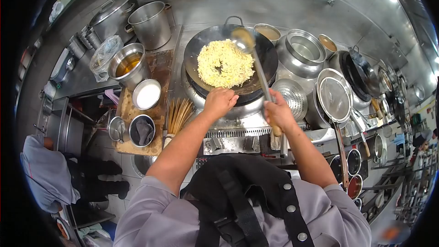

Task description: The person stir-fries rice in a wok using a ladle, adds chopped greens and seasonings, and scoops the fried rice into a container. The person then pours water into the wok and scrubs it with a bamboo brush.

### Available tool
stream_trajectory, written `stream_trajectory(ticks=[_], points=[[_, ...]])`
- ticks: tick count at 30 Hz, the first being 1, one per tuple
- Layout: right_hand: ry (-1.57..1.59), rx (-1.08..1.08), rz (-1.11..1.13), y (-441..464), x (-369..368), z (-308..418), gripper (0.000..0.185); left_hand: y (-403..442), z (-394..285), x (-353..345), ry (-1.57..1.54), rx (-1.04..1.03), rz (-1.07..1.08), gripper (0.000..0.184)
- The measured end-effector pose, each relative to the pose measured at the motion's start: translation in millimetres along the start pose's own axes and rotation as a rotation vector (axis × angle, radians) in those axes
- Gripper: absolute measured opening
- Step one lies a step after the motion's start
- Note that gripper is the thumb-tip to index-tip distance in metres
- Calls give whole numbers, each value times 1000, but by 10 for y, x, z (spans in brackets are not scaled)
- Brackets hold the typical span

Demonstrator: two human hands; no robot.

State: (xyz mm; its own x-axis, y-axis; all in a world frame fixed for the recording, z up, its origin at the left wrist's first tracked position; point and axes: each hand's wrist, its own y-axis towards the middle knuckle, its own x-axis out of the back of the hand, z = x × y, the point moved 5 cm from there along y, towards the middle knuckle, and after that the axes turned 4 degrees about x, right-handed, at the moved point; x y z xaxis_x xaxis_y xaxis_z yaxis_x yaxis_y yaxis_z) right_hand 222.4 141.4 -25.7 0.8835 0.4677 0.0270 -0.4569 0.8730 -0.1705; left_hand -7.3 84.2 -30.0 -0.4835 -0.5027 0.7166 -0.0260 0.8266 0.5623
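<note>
One wok (269, 57) sits in the middle of the steel surface (177, 71), with one loose ring of yellow, crumbly food (225, 58) lying inside it, left of its centre. Two bare hands are at work here. The right grip (279, 110) is closed around the handle of one ladle (260, 71), near and right of the wok; the ladle's head is blurred over the food's far right side. The left grip (221, 103) is at the wok's near rim, fingers curled in; how firmly it is closed, and whether it has hold of the rim, I cannot tell.

To the right are two strainers: one perforated (292, 96), just beside the right grip, and one of mesh (335, 93), farther right. To the left, four vessels stand around a wooden board (158, 64): one pot of amber liquid (130, 66), one bowl of white contents (147, 93), one container with a dark item (142, 130) and one small container (117, 129). One bundle of thin sticks (179, 113) stands near-left of the wok. Far left are two large pots, one lidded (110, 10), one open (151, 24).
</note>
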Motion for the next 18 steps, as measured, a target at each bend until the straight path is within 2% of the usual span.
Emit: stream_trajectory(ticks=[5,7,8,9,11,13,15,17,18], points=[[-249,17,-113,453,31,159,60,19,5,11,38,1,-6,32],[-301,27,75,616,-267,208,57,55,10,25,8,67,2,32],[-425,1,133,531,-362,266,55,77,13,39,10,65,2,32],[-422,3,127,368,-346,335,55,74,20,26,14,73,22,32],[-639,39,301,-30,-384,368,57,77,2,24,15,66,55,33],[-768,-50,395,-583,-90,478,61,69,-50,51,37,213,209,34],[-708,-188,384,-1133,304,690,65,76,-384,321,51,162,227,35],[-450,-301,322,-1398,824,587,64,68,-507,402,62,138,222,36],[-554,-322,272,-1457,852,662,64,21,-487,345,46,166,209,36]])
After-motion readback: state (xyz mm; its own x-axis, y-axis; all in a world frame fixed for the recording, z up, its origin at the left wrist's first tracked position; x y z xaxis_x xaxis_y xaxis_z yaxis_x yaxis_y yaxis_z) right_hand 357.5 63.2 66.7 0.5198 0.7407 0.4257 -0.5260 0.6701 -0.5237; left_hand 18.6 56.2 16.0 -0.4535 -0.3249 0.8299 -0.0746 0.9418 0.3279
